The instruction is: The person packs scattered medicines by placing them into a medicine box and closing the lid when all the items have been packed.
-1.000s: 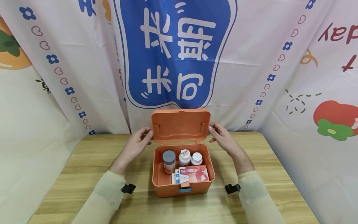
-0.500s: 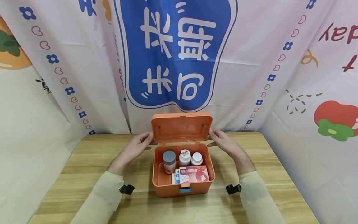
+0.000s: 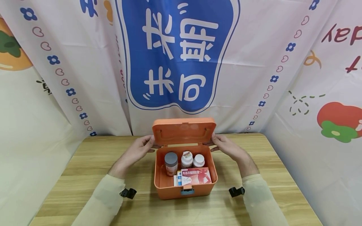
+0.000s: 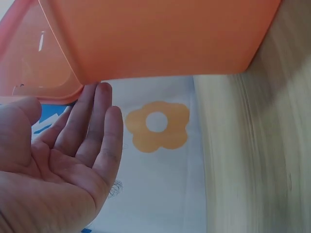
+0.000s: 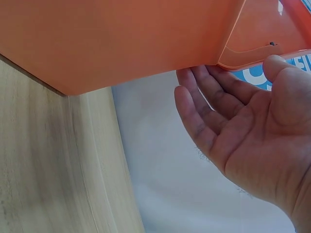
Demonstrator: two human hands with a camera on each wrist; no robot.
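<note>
An orange medicine box (image 3: 167, 192) stands on the table, its lid (image 3: 183, 133) raised and leaning forward. My left hand (image 3: 140, 147) is at the lid's left edge, thumb at the side and fingers reaching behind it. The right hand (image 3: 226, 146) mirrors it at the right edge. In both wrist views the fingers are nearly straight and their tips meet the orange plastic. Inside the box are a grey-capped jar (image 3: 171, 164), two white bottles, one taller (image 3: 186, 159) and one shorter (image 3: 199, 160), and a red-and-white medicine carton (image 3: 196, 175) in front of other slim cartons (image 3: 177, 178).
The wooden table (image 3: 99, 163) reaches back to a printed curtain (image 3: 243, 78) close behind the lid. A blue latch (image 3: 187, 191) sits on the box's front. Black wrist cameras are on both sleeves, left (image 3: 128, 193) and right (image 3: 236, 191).
The lid has tipped forward, its top edge coming lower. Both hands have slid down slightly along its sides, fingers now further behind it. The box and its contents have stayed put.
</note>
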